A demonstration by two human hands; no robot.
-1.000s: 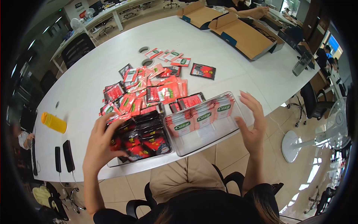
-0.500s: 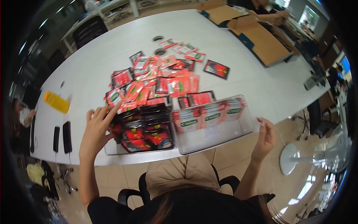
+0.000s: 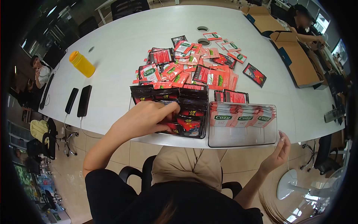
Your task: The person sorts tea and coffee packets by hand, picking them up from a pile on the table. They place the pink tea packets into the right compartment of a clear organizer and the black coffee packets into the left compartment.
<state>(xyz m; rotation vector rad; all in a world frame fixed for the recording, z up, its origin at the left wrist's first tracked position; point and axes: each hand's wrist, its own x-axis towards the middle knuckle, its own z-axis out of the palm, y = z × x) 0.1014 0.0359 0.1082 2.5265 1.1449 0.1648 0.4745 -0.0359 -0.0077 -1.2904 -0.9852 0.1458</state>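
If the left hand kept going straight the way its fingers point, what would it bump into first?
Most likely the black and red packets just beyond the fingertips of the left hand. Depth is unclear from this view, so whether it already touches them is hard to say.

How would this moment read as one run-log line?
left hand: among black packets; right hand: beside clear box, no packet seen; clear box: Cozy packets along far side; table: loose packets beyond
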